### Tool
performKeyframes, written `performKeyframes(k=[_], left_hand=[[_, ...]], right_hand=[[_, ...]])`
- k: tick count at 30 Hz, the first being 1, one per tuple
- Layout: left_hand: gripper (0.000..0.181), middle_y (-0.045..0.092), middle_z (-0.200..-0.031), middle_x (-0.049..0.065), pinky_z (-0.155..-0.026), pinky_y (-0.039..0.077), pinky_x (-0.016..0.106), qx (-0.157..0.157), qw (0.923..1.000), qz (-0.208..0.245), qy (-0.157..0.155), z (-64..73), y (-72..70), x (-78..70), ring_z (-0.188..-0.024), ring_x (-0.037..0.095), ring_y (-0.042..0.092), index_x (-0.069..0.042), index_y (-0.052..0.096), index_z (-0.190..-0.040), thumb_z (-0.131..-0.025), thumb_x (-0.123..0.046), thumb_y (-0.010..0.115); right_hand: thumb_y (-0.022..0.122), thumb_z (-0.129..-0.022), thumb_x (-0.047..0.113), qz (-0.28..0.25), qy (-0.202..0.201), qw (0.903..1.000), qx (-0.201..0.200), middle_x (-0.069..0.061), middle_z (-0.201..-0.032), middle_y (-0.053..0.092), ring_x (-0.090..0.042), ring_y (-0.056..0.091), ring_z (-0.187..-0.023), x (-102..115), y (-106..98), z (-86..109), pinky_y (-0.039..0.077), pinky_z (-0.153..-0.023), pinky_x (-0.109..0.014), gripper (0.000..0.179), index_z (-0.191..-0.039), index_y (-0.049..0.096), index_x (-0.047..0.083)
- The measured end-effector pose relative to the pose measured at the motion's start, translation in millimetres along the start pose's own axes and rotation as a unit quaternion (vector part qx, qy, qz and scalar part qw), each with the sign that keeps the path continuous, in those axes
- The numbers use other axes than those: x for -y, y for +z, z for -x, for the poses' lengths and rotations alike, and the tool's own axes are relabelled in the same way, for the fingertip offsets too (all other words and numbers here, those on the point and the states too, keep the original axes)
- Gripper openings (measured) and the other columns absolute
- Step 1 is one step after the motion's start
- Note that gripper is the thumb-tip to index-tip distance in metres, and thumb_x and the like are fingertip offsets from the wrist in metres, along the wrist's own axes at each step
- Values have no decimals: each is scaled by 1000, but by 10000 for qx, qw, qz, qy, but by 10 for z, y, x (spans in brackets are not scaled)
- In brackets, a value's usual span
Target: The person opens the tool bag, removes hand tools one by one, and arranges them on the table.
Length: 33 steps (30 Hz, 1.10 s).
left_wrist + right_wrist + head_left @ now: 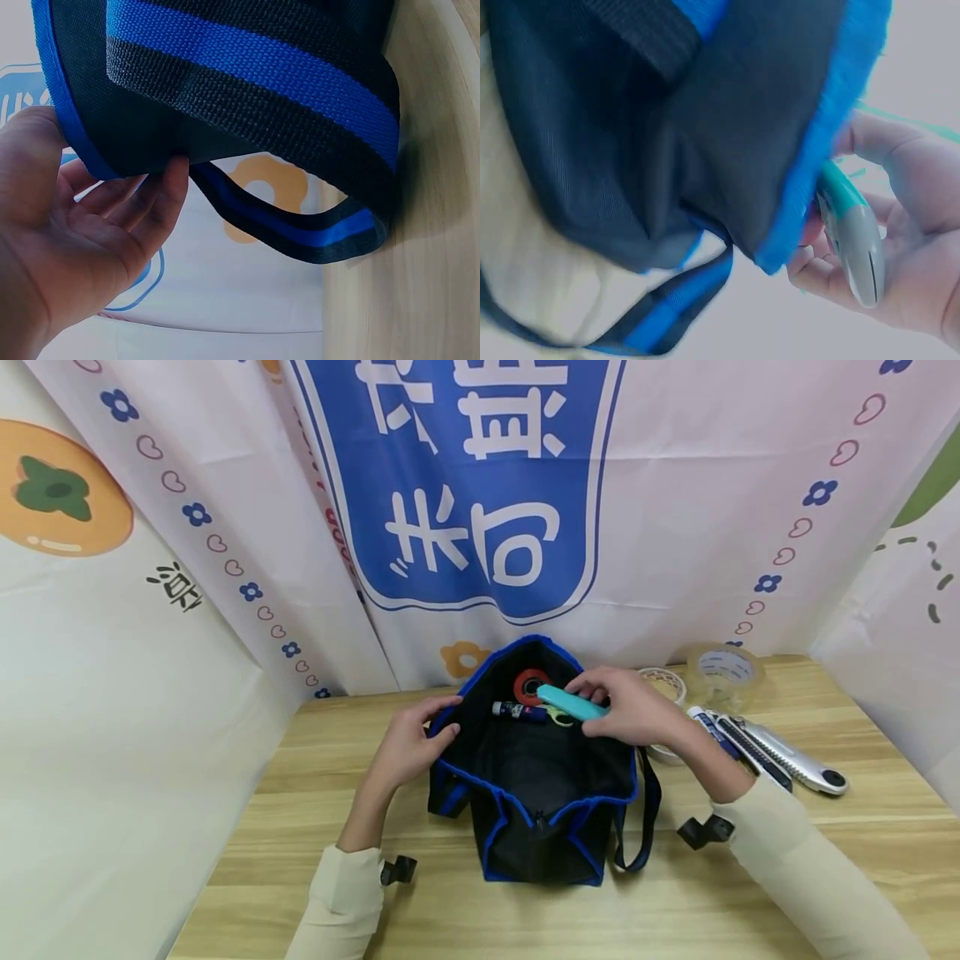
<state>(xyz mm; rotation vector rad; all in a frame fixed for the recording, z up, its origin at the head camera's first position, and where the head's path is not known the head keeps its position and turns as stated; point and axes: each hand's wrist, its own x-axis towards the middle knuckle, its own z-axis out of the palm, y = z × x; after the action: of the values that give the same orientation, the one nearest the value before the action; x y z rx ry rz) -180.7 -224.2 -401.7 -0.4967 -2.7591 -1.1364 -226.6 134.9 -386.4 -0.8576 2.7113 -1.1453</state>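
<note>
A black tote bag with blue trim (532, 768) stands wide-mouthed on the table. My left hand (408, 739) pinches its left rim, thumb on the inner side; the left wrist view shows the fingers of that hand (97, 217) at the bag's edge, beside a looped strap (300, 82). Over the opening, my right hand (630, 706) holds a teal-and-grey stapler (572, 702), whose grey end shows in the right wrist view. Inside the bag lie a red tape roll (528, 685), a dark blue glue stick (517, 711) and something with yellow-green handles (559, 717), perhaps scissors.
Right of the bag are a clear tape roll (723, 672), a white-rimmed tape roll (667, 683), another glue stick (712, 731), a black cutter knife (753, 752) and a silver utility knife (795, 758). A printed curtain (675, 527) hangs behind the wooden table (285, 827).
</note>
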Motion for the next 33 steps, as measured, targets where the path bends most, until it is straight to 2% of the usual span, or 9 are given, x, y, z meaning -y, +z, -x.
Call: performKeyframes(k=[5, 12, 16, 20, 27, 29, 33], left_hand=[[42, 72, -133, 14, -48, 39, 24, -15, 10000, -33, -7, -2, -5, 5, -49, 9, 38, -10, 68, -144, -103, -13, 71], [43, 73, -133, 13, -50, 39, 23, -59, 9998, -171, 4, 2, -8, 4, -52, 8, 37, -12, 68, -144, -102, -15, 72], [42, 73, -133, 13, -49, 38, 23, -67, 9998, -174, 32, 3, -9, 5, -50, 8, 35, -11, 68, -144, -102, -14, 72], [42, 73, -135, 13, -49, 38, 23, -56, 9999, -149, 39, 2, -8, -1, -49, 7, 34, -11, 68, -144, -102, -14, 72], [42, 73, -134, 13, -48, 38, 23, -49, 9998, -178, -1, 5, -8, -16, -47, 8, 34, -12, 68, -144, -103, -14, 71], [42, 73, -133, 13, -49, 38, 23, -57, 9998, -182, -10, 6, -10, -19, -48, 8, 34, -12, 68, -144, -103, -14, 72], [42, 73, -134, 14, -49, 38, 23, -54, 9998, -172, -4, 8, -10, -16, -48, 8, 34, -11, 68, -144, -103, -14, 71]], right_hand=[[80, -85, 5, -22, 114, 9995, -309, -12, -112, 72, -27, 63, -101, -123, -194, 185, 51, -79, -34, 49, -133, 72, 6], [83, -87, 6, 168, 441, 9976, -498, -14, -118, 72, -30, 64, -107, -355, -457, 455, 53, -84, -37, 50, -136, 71, 7], [84, -86, 5, 222, 636, 9959, -612, -15, -119, 69, -31, 63, -106, -508, -594, 599, 53, -81, -31, 53, -137, 71, 5], [87, -85, 9, 380, 895, 9923, -772, -16, -119, 69, -29, 63, -106, -678, -708, 736, 51, -79, -27, 54, -136, 72, 5], [88, -86, 14, 619, 1356, 9853, -839, -19, -120, 70, -32, 62, -108, -1005, -850, 959, 49, -74, -28, 57, -139, 69, 6], [88, -85, 14, 670, 1394, 9841, -868, -19, -121, 71, -26, 63, -106, -1097, -887, 1018, 49, -73, -25, 58, -139, 70, 6], [89, -84, 13, 712, 1490, 9820, -912, -19, -120, 72, -5, 60, -94, -1260, -961, 1135, 49, -70, -24, 57, -137, 71, 6]])
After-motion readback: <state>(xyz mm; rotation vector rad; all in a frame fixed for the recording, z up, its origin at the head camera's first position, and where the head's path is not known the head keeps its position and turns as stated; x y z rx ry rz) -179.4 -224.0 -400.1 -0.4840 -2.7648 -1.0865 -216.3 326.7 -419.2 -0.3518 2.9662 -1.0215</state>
